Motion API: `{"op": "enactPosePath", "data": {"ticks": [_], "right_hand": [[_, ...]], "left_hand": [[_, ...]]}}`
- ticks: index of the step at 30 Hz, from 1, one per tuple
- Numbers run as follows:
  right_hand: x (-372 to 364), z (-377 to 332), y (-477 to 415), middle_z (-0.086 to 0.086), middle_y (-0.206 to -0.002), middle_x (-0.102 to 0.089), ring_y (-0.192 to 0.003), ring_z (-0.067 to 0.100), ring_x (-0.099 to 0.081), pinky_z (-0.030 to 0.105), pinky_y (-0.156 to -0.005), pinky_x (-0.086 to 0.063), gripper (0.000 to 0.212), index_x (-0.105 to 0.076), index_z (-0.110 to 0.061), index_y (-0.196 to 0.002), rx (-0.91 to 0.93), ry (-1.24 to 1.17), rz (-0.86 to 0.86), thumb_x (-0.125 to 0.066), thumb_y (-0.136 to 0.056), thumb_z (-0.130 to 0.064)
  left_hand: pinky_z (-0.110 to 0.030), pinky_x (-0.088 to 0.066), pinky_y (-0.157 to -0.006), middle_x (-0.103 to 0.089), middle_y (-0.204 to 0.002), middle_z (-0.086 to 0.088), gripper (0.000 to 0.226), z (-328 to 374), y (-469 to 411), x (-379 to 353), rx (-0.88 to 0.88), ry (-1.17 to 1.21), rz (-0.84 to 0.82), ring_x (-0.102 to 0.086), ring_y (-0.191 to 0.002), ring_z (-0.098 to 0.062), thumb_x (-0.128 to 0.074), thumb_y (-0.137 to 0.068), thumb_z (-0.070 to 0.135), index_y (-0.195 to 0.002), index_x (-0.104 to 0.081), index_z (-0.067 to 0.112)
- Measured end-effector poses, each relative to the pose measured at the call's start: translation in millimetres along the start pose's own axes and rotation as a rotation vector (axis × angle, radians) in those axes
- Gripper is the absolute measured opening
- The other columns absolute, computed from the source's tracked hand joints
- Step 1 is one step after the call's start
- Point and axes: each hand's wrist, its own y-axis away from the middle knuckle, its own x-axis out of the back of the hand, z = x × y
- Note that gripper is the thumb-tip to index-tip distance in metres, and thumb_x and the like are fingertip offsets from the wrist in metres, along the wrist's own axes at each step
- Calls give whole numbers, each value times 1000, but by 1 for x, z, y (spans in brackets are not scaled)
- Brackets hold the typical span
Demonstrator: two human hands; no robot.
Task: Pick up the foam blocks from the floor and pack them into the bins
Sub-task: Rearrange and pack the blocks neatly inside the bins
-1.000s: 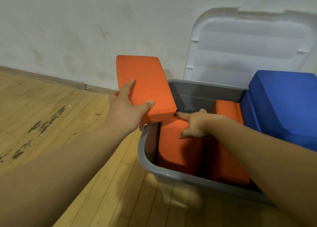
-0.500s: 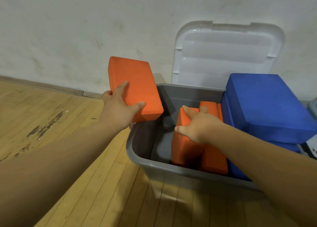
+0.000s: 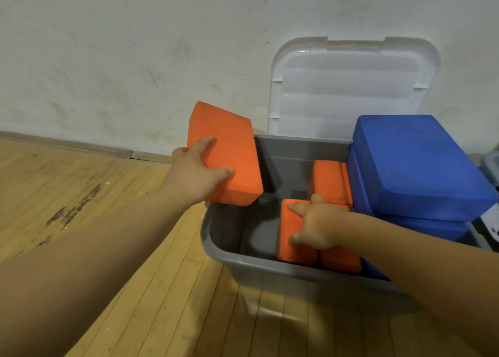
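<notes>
A grey plastic bin point(image 3: 270, 269) stands on the wooden floor against the wall. My left hand point(image 3: 194, 177) grips an orange foam block point(image 3: 229, 157), held tilted above the bin's left rim. Inside the bin my right hand point(image 3: 314, 225) holds an upright orange block point(image 3: 293, 244), pressed against another orange block point(image 3: 340, 259) to its right. A further orange block point(image 3: 328, 181) stands behind them. Large blue foam blocks point(image 3: 415, 165) are stacked in the bin's right side, rising above the rim. The bin's left part has bare grey bottom.
A white lid point(image 3: 351, 92) leans against the wall behind the bin. The wall's baseboard point(image 3: 81, 147) runs along the left. Worn wooden floor point(image 3: 81, 194) spreads to the left and front. A second container's edge point(image 3: 491, 165) shows at far right.
My right hand has tipped the orange block in the bin upright and pushed it right against its neighbour. The left hand's block has tilted and stays above the left rim.
</notes>
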Motion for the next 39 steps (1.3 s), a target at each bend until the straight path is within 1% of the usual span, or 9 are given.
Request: {"op": "enactPosePath", "data": {"ticks": [3, 6, 14, 19, 24, 28, 34, 37, 39], "right_hand": [[9, 4, -2, 12, -164, -14, -138, 37, -43, 47, -109, -44, 118, -1, -39, -161, 23, -169, 108, -77, -75, -65], [22, -1, 1, -7, -163, -17, -141, 22, -40, 37, -110, -41, 119, -4, -49, -157, 275, -464, 340, -86, -71, -55], [41, -8, 0, -19, -135, -55, -112, 9, -66, 39, -97, -57, 106, -12, -76, -141, 448, -813, 445, -86, -71, -48], [48, -7, 18, -17, -85, -74, -82, 1, -71, 25, -81, -55, 96, -4, -63, -152, 374, -804, 425, -70, -83, -62], [47, -12, 29, -9, -87, -74, -79, 9, -73, 30, -78, -58, 97, 5, -62, -152, 447, -660, 323, -55, -78, -78], [42, -12, 28, -4, -94, -74, -77, 16, -75, 37, -77, -61, 99, 4, -60, -153, 518, -720, 301, -66, -83, -67], [33, -11, 32, 6, -74, -72, -68, 19, -71, 37, -71, -61, 97, -11, -54, -154, 468, -744, 451, -76, -82, -56], [26, -11, 28, 3, -75, -75, -68, 16, -73, 34, -70, -62, 78, -28, -43, -153, 433, -767, 319, -74, -90, -41], [21, -8, 19, 4, -79, -76, -74, 16, -75, 36, -73, -63, 66, -37, -35, -151, 388, -817, 184, -68, -94, -25]], "left_hand": [[-33, -44, -92, -34, -146, -4, 84, 9, -2, 3, -27, -9, -37, -50, -118, -25, -80, -81, 47, -152, -36, 47], [-34, -48, -94, -41, -147, 1, 84, 19, -3, 4, -41, 96, -86, -53, -116, -20, -83, -78, 45, -150, -41, 46], [-32, -58, -91, -52, -137, 18, 79, 39, 6, 11, -98, 525, -188, -61, -117, -9, -83, -82, 40, -149, -42, 45], [-41, -61, -90, -47, -142, 16, 78, 40, 12, 16, -198, 561, -189, -70, -104, -8, -80, -87, 28, -149, -37, 50], [-39, -62, -86, -48, -144, 11, 73, 48, 13, 10, -213, 607, -151, -69, -104, -2, -72, -95, 28, -152, -32, 51], [-42, -62, -87, -54, -140, 11, 58, 54, 12, 5, -198, 521, -185, -61, -120, -12, -68, -97, 35, -145, -42, 53], [-35, -62, -75, -64, -124, 5, 51, 48, 10, -6, -23, 527, -267, -69, -107, -18, -61, -102, 34, -148, -43, 45], [-33, -61, -63, -67, -114, 3, 49, 37, 11, -22, 104, 495, -317, -70, -92, -16, -59, -103, 31, -148, -44, 41], [-37, -62, -69, -65, -124, 2, 53, 23, 13, -38, 134, 397, -356, -69, -97, -17, -57, -103, 30, -152, -39, 38]]}}
